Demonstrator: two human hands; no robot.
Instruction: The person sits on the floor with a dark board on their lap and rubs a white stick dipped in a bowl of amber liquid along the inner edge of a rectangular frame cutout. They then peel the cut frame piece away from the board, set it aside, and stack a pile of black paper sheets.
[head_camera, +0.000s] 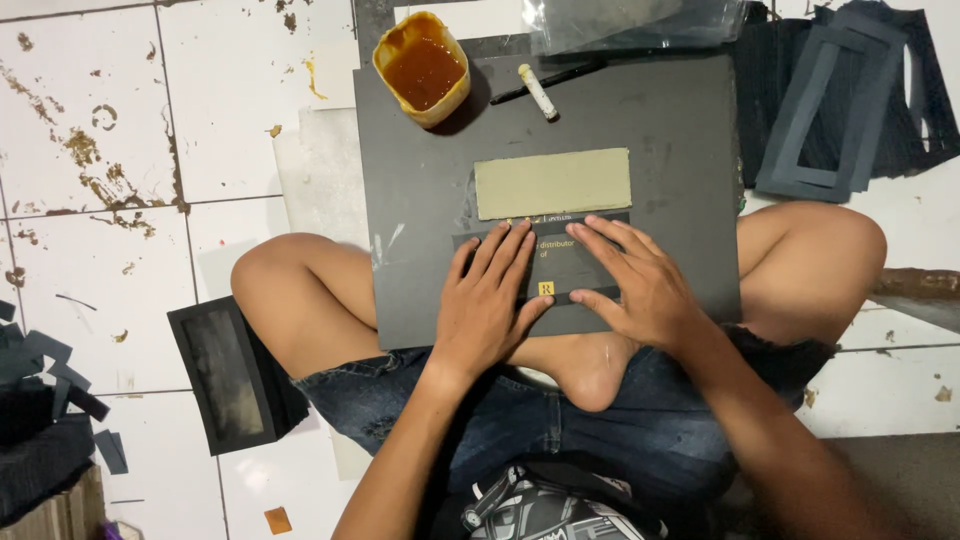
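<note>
Seen from above, seated cross-legged on white tiled floor (230, 120). Flat dark grey board (680, 130) across bare knees. Left hand (487, 305) and right hand (640, 285) pressed palm-down, fingers spread flat, gripping nothing, on a thin black card strip (575, 262) at board's centre. Just beyond fingertips, touching the strip: rough greyish-green cardboard rectangle (552, 183). Farther off, amber glue tub (422, 68).

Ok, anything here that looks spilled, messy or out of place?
Yes. The glue cup at the board's far corner has brown glue smeared over its rim, and brown stains spot the floor tiles. The brush lies loose on the board. Both hands, left and right, press flat on the dark card.
</note>
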